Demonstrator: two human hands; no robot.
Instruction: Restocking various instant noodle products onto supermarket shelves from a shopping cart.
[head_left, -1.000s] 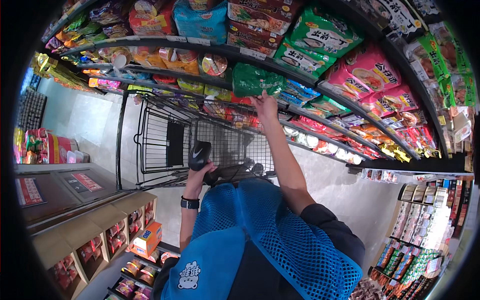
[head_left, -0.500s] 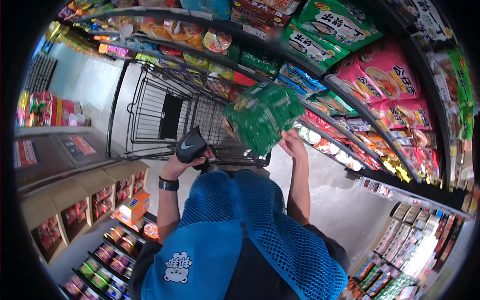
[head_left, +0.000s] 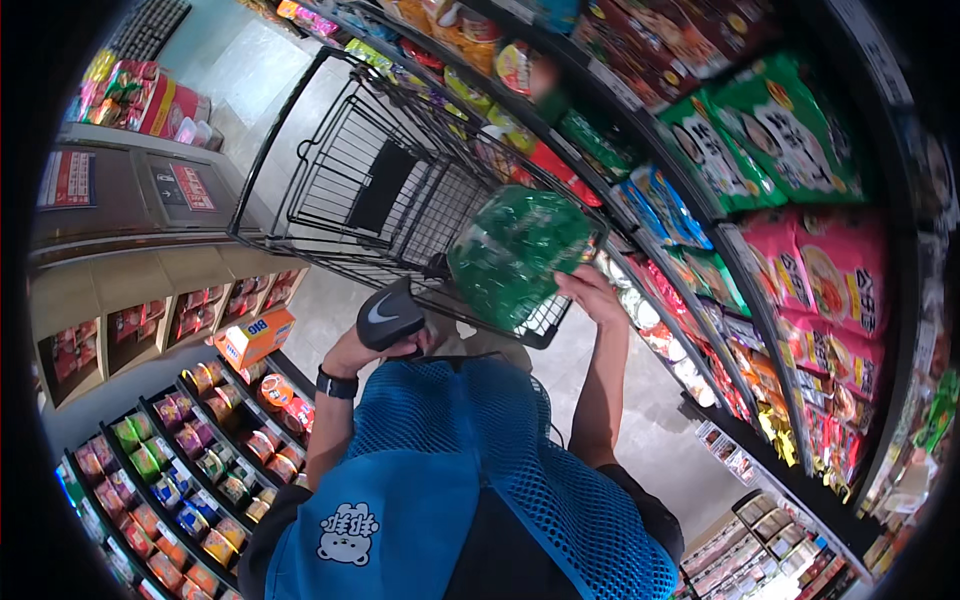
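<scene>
My right hand grips the lower right edge of a shiny green packet of instant noodles. This packet is held up in front of me, over the near end of a black wire shopping cart. On the left, my left hand is closed round a black handheld device with a pale curved mark on it; its exact kind is hard to tell. Part of that hand's fingers are hidden behind the device. A dark watch sits on my left wrist.
Shelves with green noodle packs and pink noodle packs line the right side. To the left stand a wooden cubby shelf and racks of cup noodles, with an orange box between them.
The view has turned, so the cart and right-hand shelves sit differently. The green packet has tilted, its broad glossy side now facing me; both hands keep their holds.
</scene>
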